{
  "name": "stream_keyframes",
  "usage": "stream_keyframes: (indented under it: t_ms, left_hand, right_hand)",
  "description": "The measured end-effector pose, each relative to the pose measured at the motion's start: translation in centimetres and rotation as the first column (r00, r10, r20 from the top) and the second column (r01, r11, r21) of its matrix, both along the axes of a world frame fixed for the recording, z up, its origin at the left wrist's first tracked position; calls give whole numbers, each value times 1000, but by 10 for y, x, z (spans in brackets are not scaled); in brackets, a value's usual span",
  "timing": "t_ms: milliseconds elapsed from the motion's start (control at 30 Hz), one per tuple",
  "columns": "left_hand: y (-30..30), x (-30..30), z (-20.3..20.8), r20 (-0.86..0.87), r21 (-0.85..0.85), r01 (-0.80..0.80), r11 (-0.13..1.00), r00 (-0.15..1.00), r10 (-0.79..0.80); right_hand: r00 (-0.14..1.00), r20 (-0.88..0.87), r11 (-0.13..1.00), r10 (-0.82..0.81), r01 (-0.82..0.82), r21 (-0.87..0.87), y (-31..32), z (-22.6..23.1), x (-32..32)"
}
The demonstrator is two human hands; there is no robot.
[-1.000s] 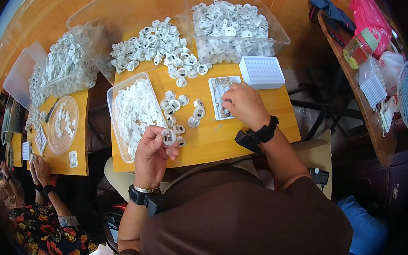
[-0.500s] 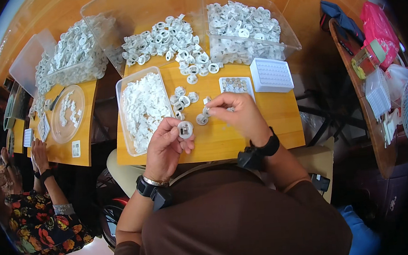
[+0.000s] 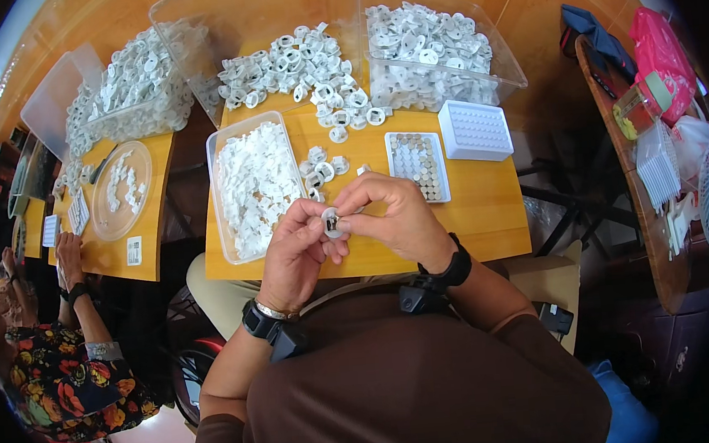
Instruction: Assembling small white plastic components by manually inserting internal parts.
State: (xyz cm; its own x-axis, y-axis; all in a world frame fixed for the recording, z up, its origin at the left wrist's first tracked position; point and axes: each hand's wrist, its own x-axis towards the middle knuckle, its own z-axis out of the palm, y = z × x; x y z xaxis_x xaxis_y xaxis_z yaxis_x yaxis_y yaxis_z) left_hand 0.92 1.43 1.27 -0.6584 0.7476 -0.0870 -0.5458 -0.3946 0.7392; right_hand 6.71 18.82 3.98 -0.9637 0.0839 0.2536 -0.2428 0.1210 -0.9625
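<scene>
My left hand (image 3: 290,247) grips a small round white plastic part (image 3: 331,222) with a dark opening at its middle, between thumb and fingers. At that part's right edge, my right hand (image 3: 400,218) has its thumb and fingertips pinched together, touching it. Whatever sits between the right fingertips is too small to make out. Just beyond the hands lies a small cluster of similar white parts (image 3: 317,170). To the right is a white tray (image 3: 444,191) of small round silvery discs. A clear tub (image 3: 215,191) full of small white pieces stands left of the hands.
Behind lie a loose heap of round white parts (image 3: 292,68) and a clear bin (image 3: 510,76) piled with them. A white ridged box (image 3: 478,147) stands at the right. Another person's hand (image 3: 68,256) is at the left table (image 3: 152,237). A side table (image 3: 667,272) stands far right.
My right hand has come left and nearer, from the small parts on the table to the round part in my left hand. The disc tray is now uncovered. The view shifted slightly.
</scene>
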Motion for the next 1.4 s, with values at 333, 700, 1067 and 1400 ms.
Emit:
stream_keyframes:
  t_ms: [333,700,1067,1400]
  left_hand:
    - [0,3,1,-31,9,-11,1000,999,11]
    - [-1,2,0,-42,32,0,999,999,1]
    - [1,3,2,-56,-40,-41,998,998,39]
    - [-2,3,3,-107,-147,-36,988,994,21]
  right_hand:
    - [998,57,999,-18,15,45,0,6,4]
    - [993,-99,984,-60,76,163,0,2,3]
    - [979,-189,976,-83,118,185,-1,-3,1]
    - [996,-89,965,-26,48,257,0,-2,2]
